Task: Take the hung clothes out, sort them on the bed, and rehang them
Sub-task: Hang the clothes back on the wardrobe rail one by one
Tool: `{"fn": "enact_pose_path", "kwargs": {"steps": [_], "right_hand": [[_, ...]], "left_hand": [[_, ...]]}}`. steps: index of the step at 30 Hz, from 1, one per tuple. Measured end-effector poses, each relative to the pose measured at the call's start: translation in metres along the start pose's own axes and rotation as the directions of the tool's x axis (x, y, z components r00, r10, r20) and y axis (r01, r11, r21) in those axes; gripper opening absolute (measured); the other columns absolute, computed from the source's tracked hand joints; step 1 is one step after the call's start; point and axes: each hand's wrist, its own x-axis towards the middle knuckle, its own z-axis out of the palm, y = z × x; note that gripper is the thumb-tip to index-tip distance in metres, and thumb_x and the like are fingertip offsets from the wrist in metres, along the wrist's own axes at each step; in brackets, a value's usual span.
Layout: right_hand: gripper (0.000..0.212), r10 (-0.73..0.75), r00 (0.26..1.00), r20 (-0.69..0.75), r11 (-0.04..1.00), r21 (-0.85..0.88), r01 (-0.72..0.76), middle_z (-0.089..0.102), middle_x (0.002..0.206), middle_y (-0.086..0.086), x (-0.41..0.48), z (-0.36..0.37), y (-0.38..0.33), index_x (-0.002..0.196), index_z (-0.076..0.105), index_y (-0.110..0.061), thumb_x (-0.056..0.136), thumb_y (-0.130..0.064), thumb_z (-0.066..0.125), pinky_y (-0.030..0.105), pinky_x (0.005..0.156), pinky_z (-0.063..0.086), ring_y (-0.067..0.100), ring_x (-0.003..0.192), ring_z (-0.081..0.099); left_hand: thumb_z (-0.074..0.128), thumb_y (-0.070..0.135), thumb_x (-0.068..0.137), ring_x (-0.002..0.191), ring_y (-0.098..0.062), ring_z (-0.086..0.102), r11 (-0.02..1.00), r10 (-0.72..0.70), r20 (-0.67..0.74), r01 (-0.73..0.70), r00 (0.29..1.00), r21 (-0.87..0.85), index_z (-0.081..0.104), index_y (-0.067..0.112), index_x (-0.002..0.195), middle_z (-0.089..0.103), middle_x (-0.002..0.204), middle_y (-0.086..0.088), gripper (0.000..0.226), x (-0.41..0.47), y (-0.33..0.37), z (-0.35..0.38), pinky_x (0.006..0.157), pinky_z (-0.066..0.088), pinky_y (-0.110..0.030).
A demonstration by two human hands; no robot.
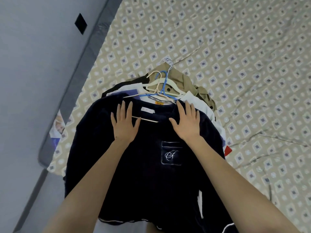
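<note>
Left hand (125,122) and right hand (186,122) flat on navy top (143,165), half-hiding stacked clothes (185,81).

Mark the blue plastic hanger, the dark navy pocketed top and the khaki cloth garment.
blue plastic hanger (161,92): head view, base of its neck.
dark navy pocketed top (146,165): head view, middle chest fabric.
khaki cloth garment (184,81): head view, upper fold.

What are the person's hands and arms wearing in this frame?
Nothing visible: the left hand and right hand are ungloved, with no rings, watch or bracelet showing. The left forearm and right forearm are bare down to the frame's bottom edge, so no sleeves appear.
</note>
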Motion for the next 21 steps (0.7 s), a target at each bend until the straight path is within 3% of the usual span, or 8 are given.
{"fn": "enact_pose_path", "kwargs": {"steps": [4,8,14,18,19,21], "right_hand": [[0.07,0.004,0.998,-0.064,1.0,-0.006,-0.005,0.027,0.156,0.012,0.012,0.014,0.004,0.155,0.019,-0.022,0.097,-0.048,0.047,0.051,0.12,0.009,0.032,0.147,0.018],[0.065,-0.013,0.979,-0.204,1.0,-0.012,0.01,0.049,0.131,0.014,0.015,0.02,0.003,0.148,0.037,-0.015,0.094,-0.047,0.053,0.052,0.113,0.027,0.034,0.122,0.044],[0.056,0.042,0.995,-0.094,0.997,-0.057,-0.048,0.048,0.128,0.009,0.02,0.008,0.0,0.137,0.043,-0.013,0.097,-0.052,0.046,0.041,0.101,0.03,0.03,0.116,0.044],[0.051,0.047,0.999,-0.002,0.999,-0.007,-0.047,0.048,0.13,0.007,0.016,-0.001,-0.005,0.13,0.044,-0.015,0.096,-0.052,0.048,0.042,0.102,0.033,0.029,0.121,0.043],[0.051,0.053,0.998,0.028,0.998,0.027,-0.054,0.05,0.13,0.007,0.012,-0.005,-0.006,0.129,0.044,-0.015,0.096,-0.053,0.048,0.043,0.102,0.034,0.03,0.121,0.045],[0.051,0.048,0.996,0.069,0.995,0.079,-0.054,0.057,0.123,0.009,0.004,-0.014,-0.008,0.126,0.045,-0.013,0.096,-0.055,0.047,0.045,0.099,0.038,0.031,0.115,0.052]], "left_hand": [[0.04,0.042,0.103,0.152,-0.028,0.008,0.997,0.066,-0.077,-0.063,0.995,0.036,0.02,0.019,0.157,0.015,0.165,-0.009,0.062,0.036,-0.018,0.002,0.121,-0.001,-0.051],[0.036,0.036,0.105,0.152,-0.024,0.01,0.995,0.093,-0.058,-0.09,0.994,0.047,0.027,0.018,0.155,0.02,0.163,-0.007,0.054,0.056,-0.018,0.0,0.12,-0.004,-0.051],[0.047,0.028,0.103,0.137,-0.037,0.037,0.985,0.14,-0.068,-0.132,0.988,0.114,0.054,0.009,0.137,0.054,0.138,-0.013,0.04,0.07,-0.012,-0.002,0.118,0.008,-0.057],[0.046,0.029,0.103,0.12,-0.033,0.049,0.989,0.106,-0.044,-0.1,0.993,0.112,0.06,0.008,0.112,0.059,0.117,-0.011,0.026,0.067,-0.008,-0.016,0.117,0.015,-0.052],[0.044,0.029,0.104,0.112,-0.033,0.053,0.991,0.099,-0.039,-0.095,0.994,0.097,0.059,0.009,0.106,0.06,0.111,-0.011,0.025,0.063,-0.008,-0.022,0.112,0.024,-0.05],[0.039,0.03,0.105,0.096,-0.035,0.057,0.991,0.113,-0.045,-0.109,0.993,0.079,0.054,0.01,0.097,0.061,0.099,-0.011,0.026,0.049,-0.007,-0.039,0.086,0.037,-0.044]]}}
